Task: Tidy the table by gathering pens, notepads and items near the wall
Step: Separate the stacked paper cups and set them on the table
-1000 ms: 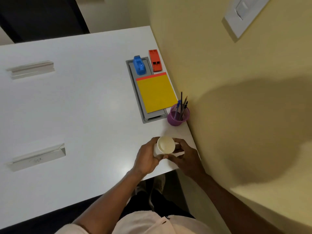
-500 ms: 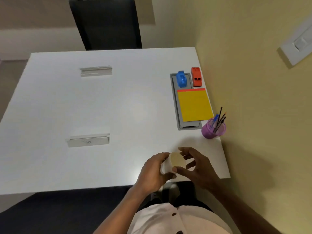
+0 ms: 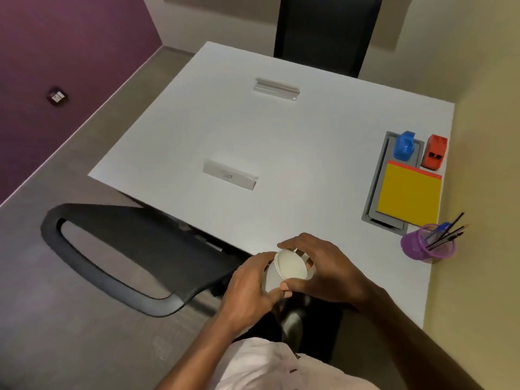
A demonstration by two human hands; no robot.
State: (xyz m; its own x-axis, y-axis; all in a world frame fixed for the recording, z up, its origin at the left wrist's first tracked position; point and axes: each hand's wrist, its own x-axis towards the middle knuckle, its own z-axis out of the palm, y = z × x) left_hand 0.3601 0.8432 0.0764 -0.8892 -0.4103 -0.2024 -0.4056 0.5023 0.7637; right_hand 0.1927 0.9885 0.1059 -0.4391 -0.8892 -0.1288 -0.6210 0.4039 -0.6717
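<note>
While left grip [image 3: 250,288] and right grip [image 3: 329,271] both clasp white cup [image 3: 289,267], fingers curled, pen pot [image 3: 416,246] stands rightward by wall [image 3: 484,164], nearer right grip.

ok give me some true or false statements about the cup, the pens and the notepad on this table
1. The left hand and the right hand both hold the white cup. True.
2. The pens lie loose on the table. False: they stand in the purple holder by the wall.
3. The yellow notepad lies on the grey tray. True.
4. The red item sits on the notepad. False: it stands on the table beside the tray, next to the blue item.
</note>
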